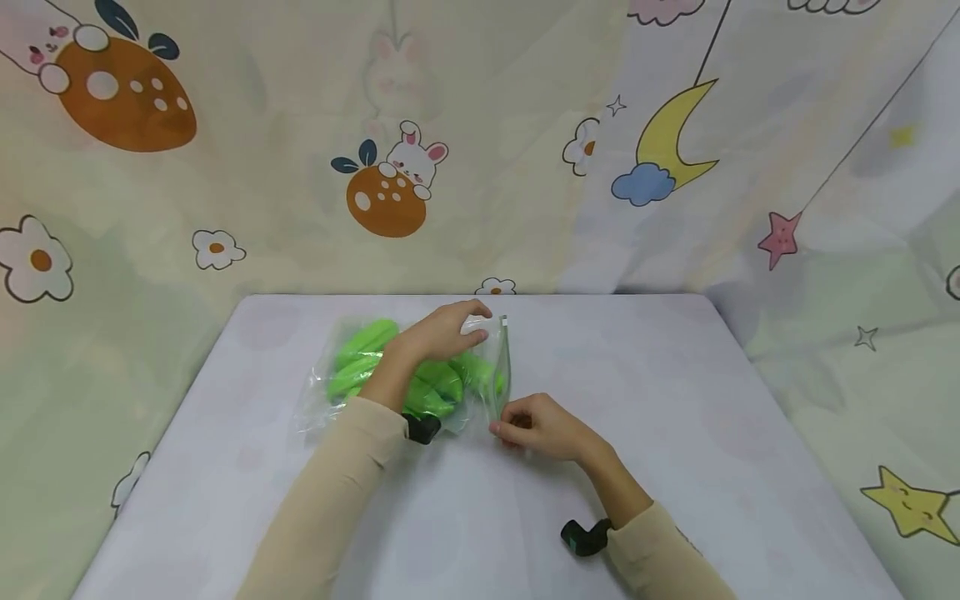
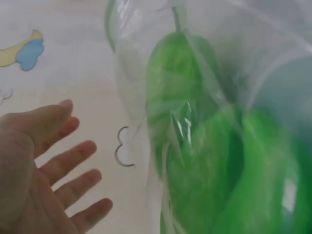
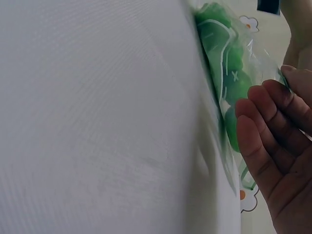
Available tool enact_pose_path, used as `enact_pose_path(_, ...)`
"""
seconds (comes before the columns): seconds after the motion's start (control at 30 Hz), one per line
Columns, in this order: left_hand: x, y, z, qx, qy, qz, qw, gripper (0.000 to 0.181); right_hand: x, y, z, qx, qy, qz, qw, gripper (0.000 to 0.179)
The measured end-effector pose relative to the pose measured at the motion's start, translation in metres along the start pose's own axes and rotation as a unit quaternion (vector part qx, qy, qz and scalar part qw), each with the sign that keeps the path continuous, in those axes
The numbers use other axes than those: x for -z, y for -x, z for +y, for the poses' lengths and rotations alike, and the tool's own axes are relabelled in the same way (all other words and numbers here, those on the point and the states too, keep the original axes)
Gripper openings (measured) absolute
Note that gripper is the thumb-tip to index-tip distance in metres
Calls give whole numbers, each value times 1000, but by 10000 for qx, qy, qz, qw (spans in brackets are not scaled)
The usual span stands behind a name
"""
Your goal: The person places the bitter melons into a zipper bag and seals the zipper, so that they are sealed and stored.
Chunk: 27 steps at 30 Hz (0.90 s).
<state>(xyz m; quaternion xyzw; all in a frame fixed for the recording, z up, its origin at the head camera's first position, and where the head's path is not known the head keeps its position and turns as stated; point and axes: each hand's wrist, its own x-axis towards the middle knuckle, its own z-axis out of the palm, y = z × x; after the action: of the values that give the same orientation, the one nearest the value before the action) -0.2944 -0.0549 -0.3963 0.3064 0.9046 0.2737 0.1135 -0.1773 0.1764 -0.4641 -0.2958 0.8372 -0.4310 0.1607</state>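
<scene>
A clear zip bag (image 1: 318, 400) lies on the table with several bright green, elongated, rounded pieces (image 1: 363, 346) inside; their kind is unclear through the film. Its mouth, edged by a green zip strip (image 1: 504, 358), faces right. My right hand (image 1: 543, 427) pinches the near end of that strip between thumb and index finger; in the right wrist view the other fingers (image 3: 258, 146) lie loosely bent beside the bag. Over the far part of the bag reaches my left hand (image 1: 442, 329). The left wrist view shows its fingers (image 2: 73, 158) spread and apart from the film, holding nothing.
The white-covered table (image 1: 645, 367) extends on both sides of the bag. A cloth backdrop (image 1: 495, 167) with cartoon prints hangs behind its far edge. Black wrist cameras (image 1: 587, 537) sit at both sleeves.
</scene>
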Motion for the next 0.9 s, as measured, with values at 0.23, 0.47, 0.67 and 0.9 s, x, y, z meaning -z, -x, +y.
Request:
enact_pose_path(0.23, -13, -28, 4, 672, -642, -834, 9922, 50, 0, 5, -6, -14, 49, -71, 10000, 31)
enact_pose_path(0.47, -23, -33, -5, 1208, -463, -912, 9874, 51, 1, 8, -14, 15, 314, -401, 9987, 29)
enact_pose_path(0.67, -29, -33, -13, 1232, -203, -914, 9880, 58, 1, 12, -21, 204, 598, -776, 9950, 26)
enact_pose_path(0.9, -13, -29, -19, 1260, -105, -1185, 9849, 60, 9, 21, -28, 400, 524, -736, 9951, 29)
